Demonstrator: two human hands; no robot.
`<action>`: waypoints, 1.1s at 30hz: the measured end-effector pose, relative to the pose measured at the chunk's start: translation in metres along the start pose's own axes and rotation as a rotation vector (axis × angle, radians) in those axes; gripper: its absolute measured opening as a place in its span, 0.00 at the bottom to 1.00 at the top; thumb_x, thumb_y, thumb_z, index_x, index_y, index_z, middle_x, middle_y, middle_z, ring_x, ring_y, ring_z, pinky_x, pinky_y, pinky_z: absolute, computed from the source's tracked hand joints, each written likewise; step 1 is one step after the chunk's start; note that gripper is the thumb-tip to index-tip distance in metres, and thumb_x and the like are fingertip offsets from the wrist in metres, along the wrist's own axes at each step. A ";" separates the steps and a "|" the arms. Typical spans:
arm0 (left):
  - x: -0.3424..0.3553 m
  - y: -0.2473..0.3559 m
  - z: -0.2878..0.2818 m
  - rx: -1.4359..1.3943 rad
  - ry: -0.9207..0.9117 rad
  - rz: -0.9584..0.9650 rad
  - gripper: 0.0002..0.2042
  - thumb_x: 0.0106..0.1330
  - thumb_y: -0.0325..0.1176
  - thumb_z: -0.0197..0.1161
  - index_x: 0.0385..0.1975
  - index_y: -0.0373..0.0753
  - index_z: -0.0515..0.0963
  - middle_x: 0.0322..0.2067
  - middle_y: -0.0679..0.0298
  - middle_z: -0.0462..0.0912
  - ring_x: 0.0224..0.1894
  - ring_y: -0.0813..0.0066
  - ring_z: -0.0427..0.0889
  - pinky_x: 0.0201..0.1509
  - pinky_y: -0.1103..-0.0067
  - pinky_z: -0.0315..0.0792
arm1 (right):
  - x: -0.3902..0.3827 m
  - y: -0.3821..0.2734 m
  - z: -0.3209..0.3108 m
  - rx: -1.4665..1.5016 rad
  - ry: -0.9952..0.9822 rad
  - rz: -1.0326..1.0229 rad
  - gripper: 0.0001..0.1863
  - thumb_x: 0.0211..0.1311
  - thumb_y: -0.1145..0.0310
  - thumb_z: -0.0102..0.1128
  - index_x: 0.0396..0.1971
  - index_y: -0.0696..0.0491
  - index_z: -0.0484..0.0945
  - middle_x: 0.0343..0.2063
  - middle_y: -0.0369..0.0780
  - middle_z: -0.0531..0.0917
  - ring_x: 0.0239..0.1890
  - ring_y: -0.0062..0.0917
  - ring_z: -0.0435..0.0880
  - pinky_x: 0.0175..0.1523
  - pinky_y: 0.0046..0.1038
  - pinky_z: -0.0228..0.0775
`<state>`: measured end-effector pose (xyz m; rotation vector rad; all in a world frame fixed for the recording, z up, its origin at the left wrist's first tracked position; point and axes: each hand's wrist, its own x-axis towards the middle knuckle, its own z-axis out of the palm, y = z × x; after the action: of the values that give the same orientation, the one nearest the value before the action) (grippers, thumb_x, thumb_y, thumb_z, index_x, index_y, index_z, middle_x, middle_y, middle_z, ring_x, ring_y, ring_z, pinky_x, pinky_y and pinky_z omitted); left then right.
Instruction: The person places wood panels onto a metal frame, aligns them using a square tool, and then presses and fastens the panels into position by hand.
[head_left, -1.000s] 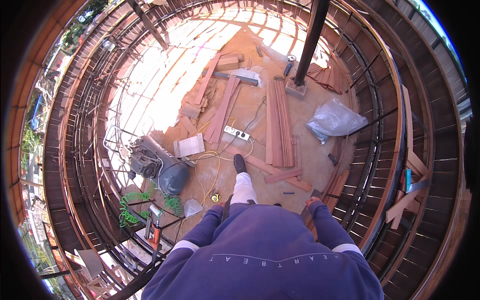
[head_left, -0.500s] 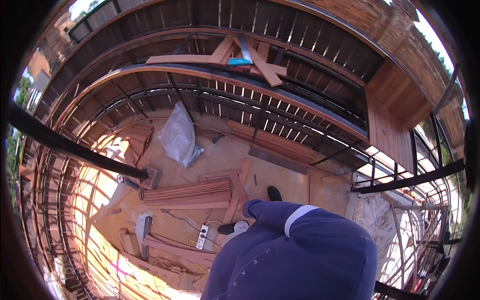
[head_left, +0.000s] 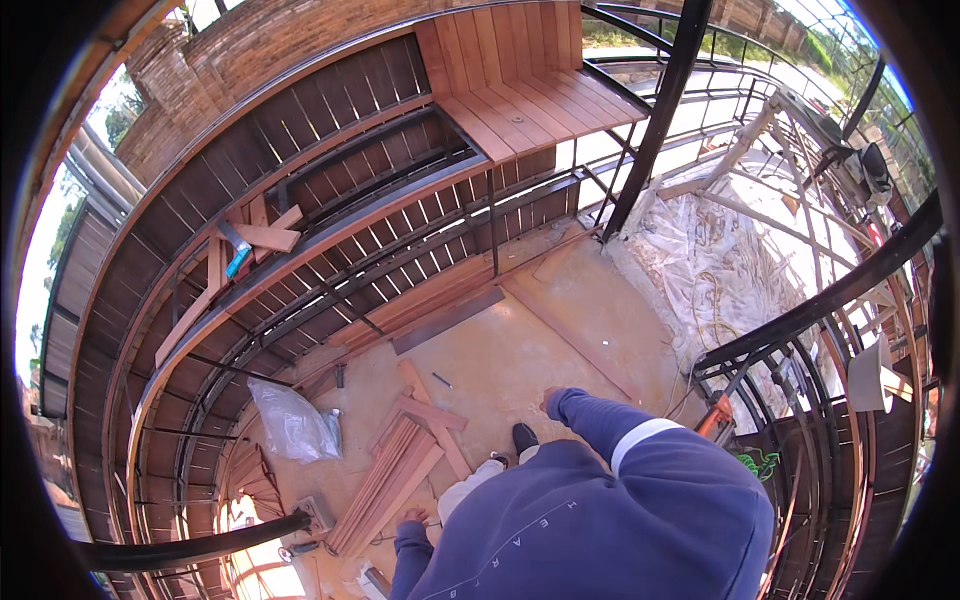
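Observation:
My right hand (head_left: 549, 398) hangs past the blue sleeve over the bare floor; it is small and its fingers do not show clearly. My left hand (head_left: 414, 516) is low beside my leg, just right of a stack of long reddish wooden planks (head_left: 382, 488); its fingers are too small to make out. Neither hand visibly holds anything. Short boards (head_left: 436, 412) lie crosswise at the stack's far end. On the curved bench frame at left rests a handsaw with a teal handle (head_left: 238, 262), among loose plank pieces (head_left: 268, 238).
A clear plastic bag (head_left: 292, 420) stands on the floor at left. A slatted wooden seat section (head_left: 540, 110) is fitted at the back. Black metal posts (head_left: 665, 120) and rails cross the space. White crumpled sheeting (head_left: 725, 270) covers the ground at right, near an orange tool (head_left: 714, 415).
My view has swung to the right, so the bench, planks and bag sit further left. The sheeting and orange tool show more at right. Both my hands now come into sight.

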<state>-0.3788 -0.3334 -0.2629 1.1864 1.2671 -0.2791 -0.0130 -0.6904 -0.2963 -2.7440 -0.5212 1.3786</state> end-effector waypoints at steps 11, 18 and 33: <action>-0.010 -0.001 0.095 0.822 -0.401 0.404 0.12 0.60 0.38 0.51 0.35 0.37 0.75 0.31 0.61 0.79 0.34 0.74 0.79 0.34 0.82 0.72 | -0.128 0.102 0.126 -0.006 -0.173 0.093 0.24 0.54 0.50 0.46 0.42 0.52 0.77 0.45 0.46 0.76 0.49 0.38 0.74 0.52 0.36 0.65; -0.018 0.006 0.013 1.145 -0.392 0.141 0.12 0.60 0.38 0.51 0.36 0.36 0.75 0.32 0.62 0.79 0.34 0.75 0.79 0.34 0.82 0.72 | -0.112 0.055 0.186 0.211 -0.088 0.113 0.24 0.53 0.49 0.47 0.42 0.51 0.77 0.44 0.45 0.77 0.48 0.38 0.75 0.51 0.36 0.65; 0.002 0.009 0.051 1.376 -0.516 0.599 0.13 0.61 0.38 0.51 0.36 0.36 0.75 0.33 0.62 0.79 0.35 0.76 0.79 0.36 0.83 0.72 | -0.137 0.064 0.203 0.446 0.043 0.245 0.23 0.48 0.52 0.51 0.41 0.50 0.77 0.43 0.45 0.77 0.46 0.38 0.76 0.51 0.33 0.66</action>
<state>-0.3419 -0.3692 -0.2683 2.3494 0.0703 -1.0085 -0.2296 -0.8182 -0.3251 -2.5150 0.1219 1.2826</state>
